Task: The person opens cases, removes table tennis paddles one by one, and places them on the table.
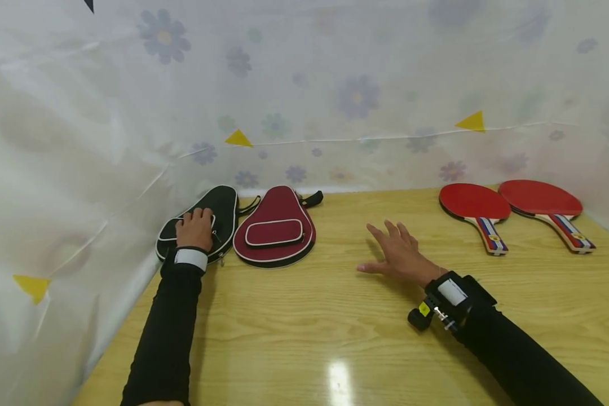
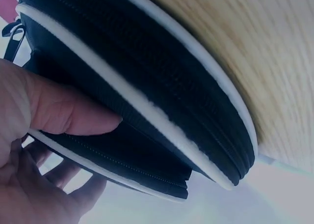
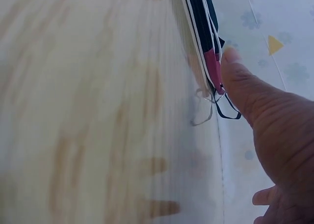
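A black paddle case (image 1: 222, 204) with white piping lies at the table's left, its narrow end pointing to the back wall. On its front pocket (image 2: 122, 153), my left hand (image 1: 195, 230) pinches the edge; in the left wrist view the thumb (image 2: 73, 113) lies on the near side and the fingers curl behind. Beside it rests a dark red paddle case (image 1: 279, 207) with a black wrist strap. My right hand (image 1: 398, 256) hovers over the middle of the table with fingers spread, holding nothing. Its nearest thing in the head view is a red paddle (image 1: 471, 201).
A second red paddle (image 1: 540, 196) lies at the far right, close against the first. Both handles point toward the front. A white flowered sheet (image 1: 294, 84) hangs behind and along the left of the wooden table (image 1: 284, 321).
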`<action>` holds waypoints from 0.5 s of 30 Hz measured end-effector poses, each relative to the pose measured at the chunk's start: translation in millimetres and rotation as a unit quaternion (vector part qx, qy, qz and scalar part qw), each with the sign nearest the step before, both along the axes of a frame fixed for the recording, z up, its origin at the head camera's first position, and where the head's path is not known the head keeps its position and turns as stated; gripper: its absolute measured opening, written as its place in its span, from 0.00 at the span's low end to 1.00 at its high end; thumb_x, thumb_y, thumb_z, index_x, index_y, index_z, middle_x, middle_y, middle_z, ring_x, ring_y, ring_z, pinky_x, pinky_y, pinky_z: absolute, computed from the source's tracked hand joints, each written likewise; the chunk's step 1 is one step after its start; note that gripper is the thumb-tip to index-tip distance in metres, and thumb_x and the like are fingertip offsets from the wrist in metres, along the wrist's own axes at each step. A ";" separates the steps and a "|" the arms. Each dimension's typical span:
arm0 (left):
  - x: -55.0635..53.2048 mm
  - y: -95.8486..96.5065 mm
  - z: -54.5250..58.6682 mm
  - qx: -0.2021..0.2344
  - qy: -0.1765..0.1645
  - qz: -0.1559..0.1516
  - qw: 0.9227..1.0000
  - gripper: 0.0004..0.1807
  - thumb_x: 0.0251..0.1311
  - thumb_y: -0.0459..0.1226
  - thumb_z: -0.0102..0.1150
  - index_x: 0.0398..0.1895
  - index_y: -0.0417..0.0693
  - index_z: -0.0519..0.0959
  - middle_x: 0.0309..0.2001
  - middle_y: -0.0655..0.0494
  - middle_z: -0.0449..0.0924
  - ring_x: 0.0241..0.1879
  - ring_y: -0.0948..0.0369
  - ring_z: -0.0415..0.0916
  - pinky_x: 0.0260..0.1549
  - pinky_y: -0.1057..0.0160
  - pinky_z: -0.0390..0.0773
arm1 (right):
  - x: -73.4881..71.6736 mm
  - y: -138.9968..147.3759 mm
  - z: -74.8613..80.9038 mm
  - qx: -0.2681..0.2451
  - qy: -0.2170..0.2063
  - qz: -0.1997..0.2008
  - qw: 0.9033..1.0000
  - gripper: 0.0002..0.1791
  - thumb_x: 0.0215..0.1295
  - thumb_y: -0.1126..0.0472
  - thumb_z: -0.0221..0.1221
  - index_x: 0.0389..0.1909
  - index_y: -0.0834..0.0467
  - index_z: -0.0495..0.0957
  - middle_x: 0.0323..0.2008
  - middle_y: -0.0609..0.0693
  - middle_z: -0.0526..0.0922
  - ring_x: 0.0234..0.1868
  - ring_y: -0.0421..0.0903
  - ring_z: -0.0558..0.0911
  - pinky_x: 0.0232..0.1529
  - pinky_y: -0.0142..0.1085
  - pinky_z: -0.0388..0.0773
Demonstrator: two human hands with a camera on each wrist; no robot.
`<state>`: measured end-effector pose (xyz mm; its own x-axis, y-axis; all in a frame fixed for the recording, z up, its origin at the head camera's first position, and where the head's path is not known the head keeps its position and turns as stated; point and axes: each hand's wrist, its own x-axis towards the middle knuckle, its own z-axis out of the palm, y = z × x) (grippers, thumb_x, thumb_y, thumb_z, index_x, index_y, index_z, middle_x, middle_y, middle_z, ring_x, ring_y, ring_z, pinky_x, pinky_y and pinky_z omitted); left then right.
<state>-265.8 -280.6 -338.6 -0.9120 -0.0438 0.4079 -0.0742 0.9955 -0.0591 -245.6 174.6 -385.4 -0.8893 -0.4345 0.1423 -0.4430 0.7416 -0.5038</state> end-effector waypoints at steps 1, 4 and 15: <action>-0.1 -0.8 -0.3 -0.004 0.006 0.002 1.000 0.19 0.60 0.24 0.60 0.54 0.32 0.70 0.54 0.32 0.71 0.55 0.34 0.69 0.53 0.34 0.71 | 0.1 -0.5 0.3 0.001 0.000 -0.001 1.000 0.54 0.59 0.40 0.70 0.78 0.63 0.55 0.74 0.77 0.47 0.74 0.79 0.42 0.64 0.76 0.43; -0.4 -3.7 -1.5 -0.007 0.019 0.012 1.000 0.17 0.63 0.25 0.59 0.53 0.30 0.69 0.53 0.32 0.71 0.55 0.33 0.68 0.51 0.34 0.72 | 0.8 -2.3 1.4 0.002 0.000 -0.002 1.000 0.54 0.59 0.41 0.70 0.78 0.63 0.55 0.74 0.77 0.47 0.74 0.79 0.42 0.64 0.76 0.43; -5.3 -4.0 5.5 0.058 0.081 0.037 0.994 0.24 0.60 0.29 0.61 0.57 0.26 0.66 0.54 0.29 0.67 0.53 0.33 0.67 0.49 0.32 0.71 | 4.0 -4.9 2.9 0.007 0.004 -0.003 1.000 0.54 0.59 0.41 0.69 0.77 0.62 0.55 0.74 0.77 0.48 0.73 0.79 0.43 0.63 0.76 0.44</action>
<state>-271.1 -284.6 -333.1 -0.8266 -0.1643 0.5382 -0.1474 0.9863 0.0747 -241.5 169.6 -382.6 -0.8904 -0.4318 0.1436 -0.4431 0.7507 -0.4900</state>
